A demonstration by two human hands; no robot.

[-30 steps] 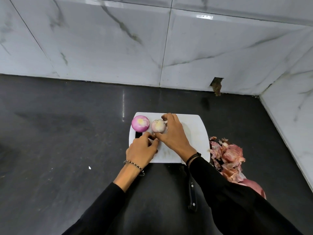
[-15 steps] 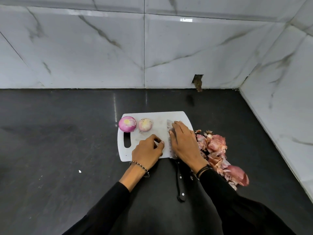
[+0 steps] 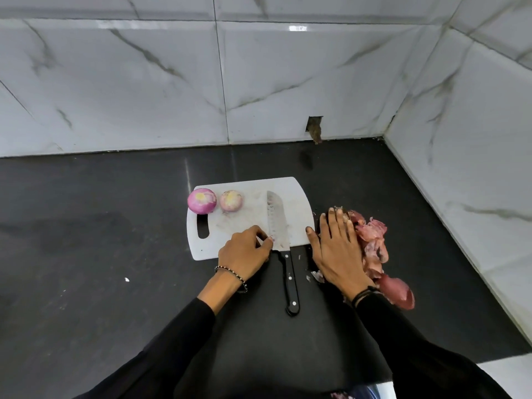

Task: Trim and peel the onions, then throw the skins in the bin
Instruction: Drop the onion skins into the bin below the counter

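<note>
Resting with fingers straight, the right hand [image 3: 336, 249] is laid against the onion skins [image 3: 372, 240] heaped right of the cutting board [image 3: 239, 223]. The left hand [image 3: 243, 251] is curled beside the knife [image 3: 276, 220]; whether anything is gripped cannot be told. Two peeled onions [image 3: 201, 201] are seen at the board's upper left.

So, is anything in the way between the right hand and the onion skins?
Nothing visible. The right hand lies flat on the counter, touching the skin pile beside the cutting board.

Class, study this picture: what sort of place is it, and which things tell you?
Probably a kitchen counter: a white cutting board with a knife lying on it, a dark stone worktop, and marble-look wall tiles behind.
</note>
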